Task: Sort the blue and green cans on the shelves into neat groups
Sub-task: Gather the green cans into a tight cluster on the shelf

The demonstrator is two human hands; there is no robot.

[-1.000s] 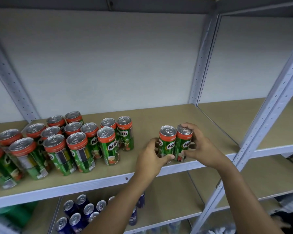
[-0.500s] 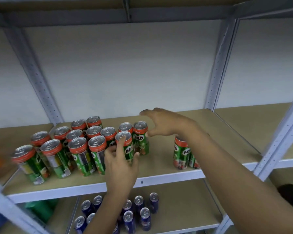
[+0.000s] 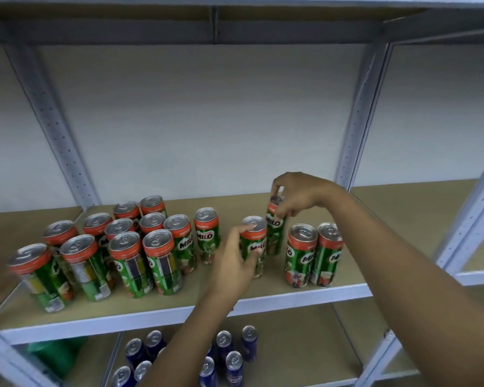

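Each hand grips an upright green can, left hand on one, right hand on another, the standing pair at three o'clock.

Looks forward and slightly down from head height, close to the middle shelf with its green cans, taking in the lower shelf's blue cans and the wall behind.

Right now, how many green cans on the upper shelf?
16 green cans: twelve in the left cluster, one gripped by the left hand, one by the right hand, a pair at right. More may hide behind the cluster.
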